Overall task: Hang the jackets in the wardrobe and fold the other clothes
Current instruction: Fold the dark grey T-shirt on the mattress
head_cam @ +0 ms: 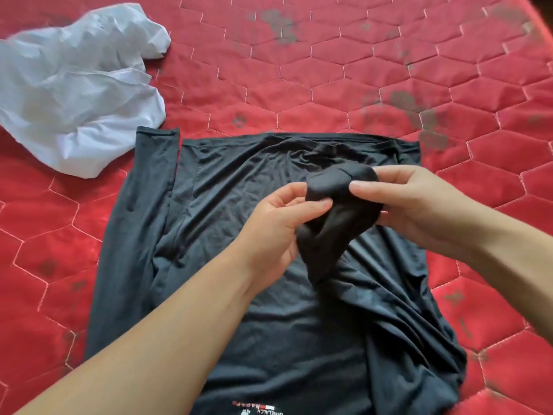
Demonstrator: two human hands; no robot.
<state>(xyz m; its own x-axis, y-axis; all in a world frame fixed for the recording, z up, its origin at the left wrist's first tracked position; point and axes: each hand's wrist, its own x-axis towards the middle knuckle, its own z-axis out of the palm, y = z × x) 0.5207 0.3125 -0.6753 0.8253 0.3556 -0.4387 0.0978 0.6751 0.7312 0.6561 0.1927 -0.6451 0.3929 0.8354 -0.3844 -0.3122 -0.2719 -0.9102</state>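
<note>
Two hands work over a black shirt [239, 339] spread on the red mattress [389, 70]; upside-down print at 6 o'clock reads partly "RADAR". Left hand [269, 232] and right hand [410, 202] both pinch its bunched sleeve [335, 211]. White garment [77, 91] lies crumpled at 10 o'clock.

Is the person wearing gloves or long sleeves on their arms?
No. The left hand and right hand are bare, with no gloves, rings or watch showing. Both forearms are bare too; no sleeve reaches into view.
</note>
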